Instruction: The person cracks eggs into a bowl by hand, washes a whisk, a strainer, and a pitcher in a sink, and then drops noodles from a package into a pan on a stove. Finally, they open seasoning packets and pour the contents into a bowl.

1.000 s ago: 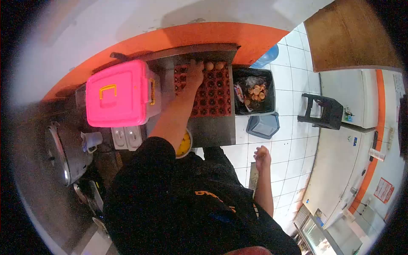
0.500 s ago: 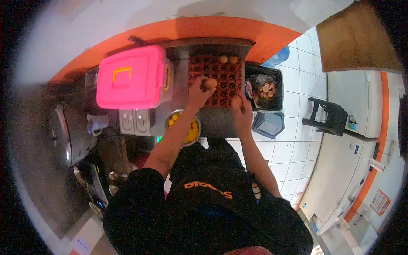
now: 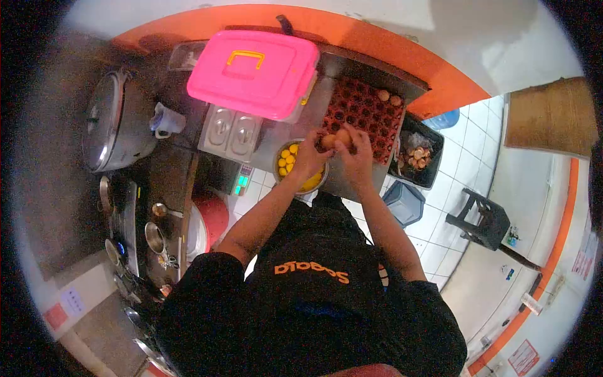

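My left hand (image 3: 309,157) is closed around a brown egg (image 3: 328,141). Close beside it, my right hand (image 3: 357,156) grips another brown egg (image 3: 343,136). The two eggs are side by side and look to be touching. Both hands are over the near left part of a red egg tray (image 3: 370,116), which has two eggs (image 3: 389,97) in its far right corner and bare cups elsewhere. Just below my left hand stands a metal bowl (image 3: 277,169) with several yellow yolks (image 3: 289,158) in it, partly covered by my forearm.
A pink-lidded box (image 3: 251,78) stands left of the tray, near two lidded steel pans (image 3: 231,133). Right of the counter, a black bin (image 3: 429,179) holds cracked shells (image 3: 418,156). A grey bin (image 3: 404,202) and a black stool (image 3: 480,220) are on the tiled floor.
My hands have come together from over the tray and its right edge, bringing the two eggs side by side nearer the bowl. The head view has turned left.
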### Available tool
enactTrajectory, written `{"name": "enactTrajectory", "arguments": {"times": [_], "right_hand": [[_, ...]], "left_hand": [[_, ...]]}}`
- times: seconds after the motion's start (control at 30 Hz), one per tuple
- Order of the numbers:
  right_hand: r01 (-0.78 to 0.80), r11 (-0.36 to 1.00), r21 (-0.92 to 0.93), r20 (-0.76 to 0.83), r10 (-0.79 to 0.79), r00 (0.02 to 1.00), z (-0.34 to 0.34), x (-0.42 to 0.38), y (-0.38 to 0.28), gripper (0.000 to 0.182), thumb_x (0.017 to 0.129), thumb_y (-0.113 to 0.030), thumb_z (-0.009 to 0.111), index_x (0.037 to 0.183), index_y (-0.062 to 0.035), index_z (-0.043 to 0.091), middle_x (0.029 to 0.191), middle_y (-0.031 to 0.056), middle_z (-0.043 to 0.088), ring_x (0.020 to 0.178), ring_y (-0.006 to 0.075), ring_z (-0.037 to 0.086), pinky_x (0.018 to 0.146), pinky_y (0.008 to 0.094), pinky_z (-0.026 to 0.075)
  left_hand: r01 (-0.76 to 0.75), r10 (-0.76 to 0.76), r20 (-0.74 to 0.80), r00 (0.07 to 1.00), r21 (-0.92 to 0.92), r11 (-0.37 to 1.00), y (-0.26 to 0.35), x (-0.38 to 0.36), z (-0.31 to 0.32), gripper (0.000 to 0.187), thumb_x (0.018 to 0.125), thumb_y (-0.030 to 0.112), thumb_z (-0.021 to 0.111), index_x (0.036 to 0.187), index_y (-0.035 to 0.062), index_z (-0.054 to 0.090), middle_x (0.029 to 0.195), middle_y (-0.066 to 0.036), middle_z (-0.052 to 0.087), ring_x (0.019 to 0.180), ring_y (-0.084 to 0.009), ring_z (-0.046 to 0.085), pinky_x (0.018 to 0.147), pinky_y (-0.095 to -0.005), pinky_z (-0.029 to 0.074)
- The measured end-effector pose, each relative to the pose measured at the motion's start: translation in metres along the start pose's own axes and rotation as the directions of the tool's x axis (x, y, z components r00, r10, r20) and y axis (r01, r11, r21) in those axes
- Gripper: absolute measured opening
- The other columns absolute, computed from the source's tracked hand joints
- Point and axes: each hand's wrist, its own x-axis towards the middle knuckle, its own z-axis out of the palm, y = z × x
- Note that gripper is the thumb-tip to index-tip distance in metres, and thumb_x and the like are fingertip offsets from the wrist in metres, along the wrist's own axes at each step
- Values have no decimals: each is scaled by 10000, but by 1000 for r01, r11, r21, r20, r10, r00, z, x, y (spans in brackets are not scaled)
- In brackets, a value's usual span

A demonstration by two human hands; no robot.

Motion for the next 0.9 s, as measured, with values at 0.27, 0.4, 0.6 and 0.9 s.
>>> {"name": "enactTrajectory", "arguments": {"times": [0.27, 0.4, 0.6, 0.9], "right_hand": [[-524, 644, 557, 350, 390, 852, 15, -2, 24, 410, 782, -172, 673, 1163, -58, 574, 945, 61, 605, 779, 116, 569, 681, 247, 479], [-520, 818, 247, 562, 316, 764, 36, -9, 17, 438, 755, -175, 694, 1169, -71, 598, 909, 43, 627, 741, 106, 566, 694, 237, 479], [-658, 734, 167, 623, 438, 648, 68, -19, 27, 445, 739, -225, 701, 1153, -81, 623, 944, 47, 642, 770, 127, 586, 677, 256, 493], [-771, 632, 77, 519, 635, 572, 126, -44, 66, 561, 670, -395, 750, 1111, -64, 647, 858, 54, 656, 731, 116, 589, 634, 266, 480]], "left_hand": [[-5, -1, -30, 1000, -188, 982, -25, -22, -22, 484, 697, 123, 747, 1105, 24, 505, 1034, -125, 579, 937, -222, 589, 832, -328, 474], [-47, 35, -66, 997, -194, 980, -34, -41, -33, 457, 718, 107, 737, 1106, 31, 507, 1057, -100, 565, 948, -199, 584, 823, -314, 489], [-15, -22, -116, 993, -314, 949, -46, -62, -46, 379, 768, 132, 712, 1092, 19, 551, 1056, -105, 565, 939, -207, 592, 830, -315, 513], [147, -82, -242, 967, 263, 953, -101, -73, -16, 349, 730, 252, 691, 1012, 54, 634, 959, -155, 641, 908, -299, 610, 787, -380, 482]]}}
